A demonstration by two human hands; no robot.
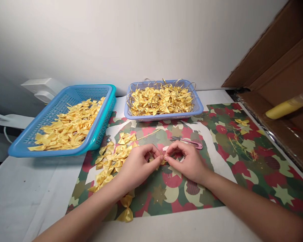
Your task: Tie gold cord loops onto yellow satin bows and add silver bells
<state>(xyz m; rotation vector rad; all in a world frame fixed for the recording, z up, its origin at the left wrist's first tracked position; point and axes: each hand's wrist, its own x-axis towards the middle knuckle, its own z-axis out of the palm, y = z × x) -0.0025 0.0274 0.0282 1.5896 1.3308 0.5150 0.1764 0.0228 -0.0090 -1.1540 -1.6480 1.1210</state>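
Note:
My left hand (146, 160) and my right hand (184, 159) meet fingertip to fingertip above the patterned sheet, both pinched closed. Between them is a small yellow ribbon bow (163, 162), mostly covered by the fingers, with a thin strand at the fingertips. Beside my left hand lies a loose heap of yellow satin bows (107, 165), and a single bow (126, 210) rests nearer the front, by my left forearm. A pair of pink-handled thread snips (198, 145) lies just beyond my right hand. A thin gold cord (147, 135) stretches out from the heap.
A blue basket (63, 95) of yellow bows stands at left, nested in a turquoise one. At the back, a lilac basket (164, 117) holds bows with gold cord loops. Thread scraps (242, 144) lie right, near a cardboard box (275, 67) with a yellow roll (285, 107).

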